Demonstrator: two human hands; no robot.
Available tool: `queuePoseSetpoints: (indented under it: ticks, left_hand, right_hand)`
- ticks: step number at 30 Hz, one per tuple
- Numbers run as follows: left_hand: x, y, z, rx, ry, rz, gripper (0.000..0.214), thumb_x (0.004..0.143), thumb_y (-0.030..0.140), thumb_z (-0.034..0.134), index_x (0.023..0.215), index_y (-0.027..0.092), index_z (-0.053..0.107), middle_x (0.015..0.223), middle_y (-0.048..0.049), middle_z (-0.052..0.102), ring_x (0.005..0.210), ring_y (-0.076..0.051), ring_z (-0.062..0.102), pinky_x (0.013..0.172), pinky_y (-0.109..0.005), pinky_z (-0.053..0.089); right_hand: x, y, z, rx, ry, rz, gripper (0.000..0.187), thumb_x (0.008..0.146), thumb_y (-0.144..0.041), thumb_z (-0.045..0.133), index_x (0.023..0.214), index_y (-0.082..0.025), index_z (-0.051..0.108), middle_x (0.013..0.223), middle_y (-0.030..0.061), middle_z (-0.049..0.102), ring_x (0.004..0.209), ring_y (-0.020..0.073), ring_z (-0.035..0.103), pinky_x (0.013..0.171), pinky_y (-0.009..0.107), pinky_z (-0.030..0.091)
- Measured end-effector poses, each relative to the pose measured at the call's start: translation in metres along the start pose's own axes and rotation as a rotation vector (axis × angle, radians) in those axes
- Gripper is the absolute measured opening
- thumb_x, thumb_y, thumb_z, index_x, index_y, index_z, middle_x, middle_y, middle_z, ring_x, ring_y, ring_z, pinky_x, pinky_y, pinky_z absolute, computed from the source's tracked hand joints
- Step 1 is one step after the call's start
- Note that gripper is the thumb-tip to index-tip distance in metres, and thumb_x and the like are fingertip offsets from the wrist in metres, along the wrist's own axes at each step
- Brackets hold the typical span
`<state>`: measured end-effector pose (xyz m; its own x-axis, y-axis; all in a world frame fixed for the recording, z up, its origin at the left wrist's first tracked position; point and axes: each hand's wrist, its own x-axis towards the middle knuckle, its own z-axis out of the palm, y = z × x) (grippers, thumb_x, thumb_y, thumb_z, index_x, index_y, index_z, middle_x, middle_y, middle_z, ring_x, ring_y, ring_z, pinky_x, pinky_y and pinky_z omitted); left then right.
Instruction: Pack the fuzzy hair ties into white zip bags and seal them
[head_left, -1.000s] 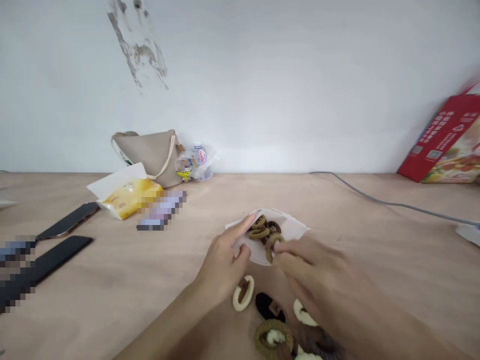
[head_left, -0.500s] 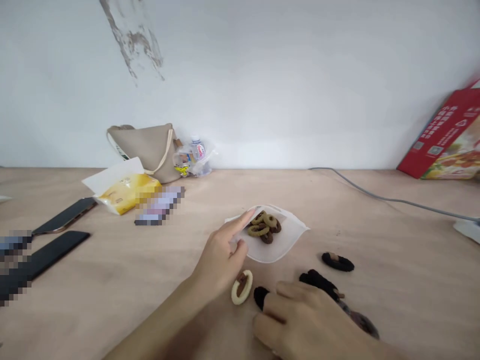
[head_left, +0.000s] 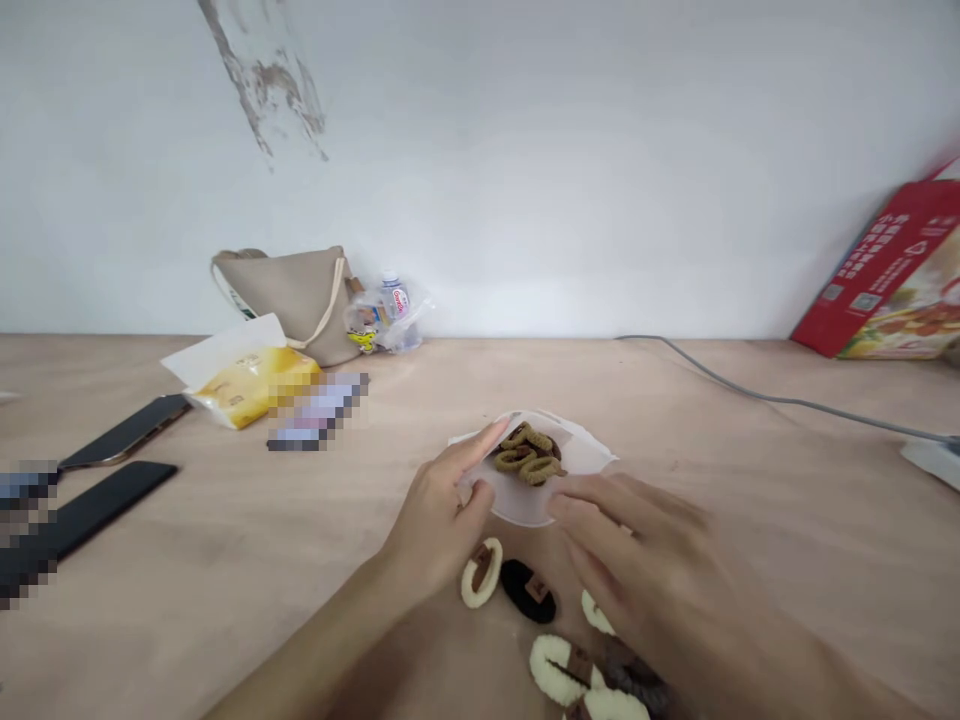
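A translucent white pouch [head_left: 589,468] lies on the table with several olive and brown hair ties [head_left: 541,470] piled in it. My left hand [head_left: 442,500] holds the pouch's left side, index finger along it and thumb by the near edge. Over the pouch's near right edge is my right hand [head_left: 637,540], fingers stretched out, with nothing visible in them. A cream hair tie [head_left: 481,573] and a black hair tie [head_left: 527,592] lie just in front of the pouch. More cream hair ties [head_left: 559,668] and dark ones are partly covered by my right hand and forearm.
To the left lie phones [head_left: 124,432], one partly blurred out, and a yellow tissue pack [head_left: 255,385]. Behind stand a beige bag [head_left: 289,300] and a plastic bag with a bottle [head_left: 394,305]. A grey cable [head_left: 735,385] runs to the right, below a red box [head_left: 885,270].
My right hand has moved from the black hair ties up to the pouch's edge. One more olive hair tie shows at the pile's front. Cream hair ties are now uncovered; my left hand stays put.
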<state>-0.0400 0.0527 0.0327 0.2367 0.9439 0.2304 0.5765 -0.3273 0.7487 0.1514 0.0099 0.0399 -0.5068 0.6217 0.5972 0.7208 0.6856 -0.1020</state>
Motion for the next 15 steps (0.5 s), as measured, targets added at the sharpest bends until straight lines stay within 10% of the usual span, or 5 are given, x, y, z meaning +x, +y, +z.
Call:
queuePoseSetpoints:
  ticks: [8, 15]
  left_hand:
    - [0.000, -0.001, 0.002, 0.018, 0.019, -0.015, 0.057, 0.075, 0.010, 0.042, 0.129, 0.025, 0.052, 0.129, 0.0038, 0.058, 0.116, -0.019, 0.055, 0.104, -0.031, 0.038]
    - [-0.001, 0.002, 0.003, -0.004, 0.023, -0.044, 0.059, 0.074, 0.010, 0.043, 0.129, 0.029, 0.052, 0.129, 0.0043, 0.057, 0.102, -0.017, 0.063, 0.089, -0.027, 0.049]
  right_hand:
    - [-0.042, 0.068, -0.005, 0.032, 0.102, 0.321, 0.018, 0.084, -0.018, 0.047, 0.098, -0.024, 0.058, 0.060, -0.0048, 0.051, 0.044, 0.0098, 0.045, 0.044, 0.022, 0.038]
    - [-0.083, 0.080, -0.005, 0.105, -0.206, 0.373, 0.022, 0.084, -0.016, 0.046, 0.101, -0.024, 0.059, 0.081, 0.0009, 0.065, 0.057, 0.0127, 0.056, 0.053, 0.026, 0.048]
